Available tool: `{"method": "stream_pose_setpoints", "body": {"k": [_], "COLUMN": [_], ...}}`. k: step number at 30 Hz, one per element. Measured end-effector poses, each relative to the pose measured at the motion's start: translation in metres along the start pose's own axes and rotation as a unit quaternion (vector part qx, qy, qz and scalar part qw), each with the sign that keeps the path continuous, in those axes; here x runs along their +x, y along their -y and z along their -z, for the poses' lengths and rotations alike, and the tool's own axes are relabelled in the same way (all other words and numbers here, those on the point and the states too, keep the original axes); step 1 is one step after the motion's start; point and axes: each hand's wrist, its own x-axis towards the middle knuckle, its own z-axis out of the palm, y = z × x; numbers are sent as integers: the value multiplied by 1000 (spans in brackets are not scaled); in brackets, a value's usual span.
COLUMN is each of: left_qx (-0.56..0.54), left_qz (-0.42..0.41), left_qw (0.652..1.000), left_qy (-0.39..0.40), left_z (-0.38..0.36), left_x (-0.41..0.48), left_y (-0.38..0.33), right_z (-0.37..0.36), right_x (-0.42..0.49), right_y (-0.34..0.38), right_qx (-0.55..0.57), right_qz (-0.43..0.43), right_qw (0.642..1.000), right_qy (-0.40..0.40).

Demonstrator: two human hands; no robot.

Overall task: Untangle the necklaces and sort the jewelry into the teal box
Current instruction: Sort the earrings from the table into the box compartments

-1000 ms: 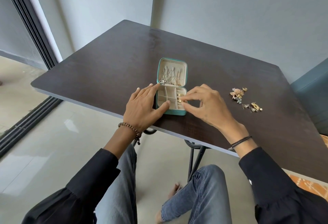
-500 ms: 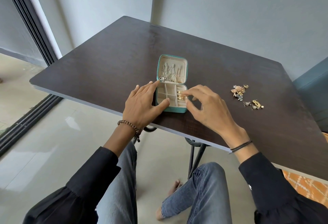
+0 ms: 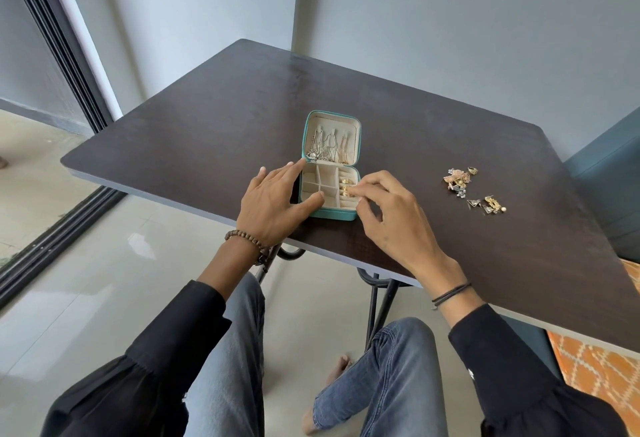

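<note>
The dark table (image 3: 214,131) lies under both hands. The teal box (image 3: 332,215) sits open between the hands, with its lid laid back, away from the person. The left hand (image 3: 273,204) lies flat with straight fingers against the box's left side and its thumb on the front corner, most likely to stop the little box from sliding. The right hand (image 3: 391,218) has bent fingers that touch the box's right side; I cannot tell if they pinch anything. Thin necklaces (image 3: 329,147) hang side by side in the lid, just past the left hand. A small pile of earrings (image 3: 472,190) waits well to the right of the right hand. Gold rings (image 3: 346,187) sit in a row by the right hand's fingertips, tucked in to stay put.
</note>
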Motion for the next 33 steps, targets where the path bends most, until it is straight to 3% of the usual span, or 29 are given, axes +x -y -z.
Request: {"method": "stream_pose_setpoints", "body": {"k": [4, 11, 21, 33], "left_qx": [-11, -77, -46, -51], "left_qz": [10, 9, -73, -137], "left_qw": [1000, 997, 995, 987], "left_qy": [12, -20, -39, 61], "left_z": [2, 14, 12, -74], "left_x": [0, -5, 24, 109], "left_y": [-3, -25, -82, -183], "right_z": [2, 9, 31, 92], "right_x": [1, 0, 6, 6], "right_y": [6, 1, -36, -161], "right_qx": [-50, 110, 177, 55], "right_qz": [2, -70, -97, -192], "right_qw": [999, 991, 978, 977], "right_qy": [11, -19, -58, -73]}}
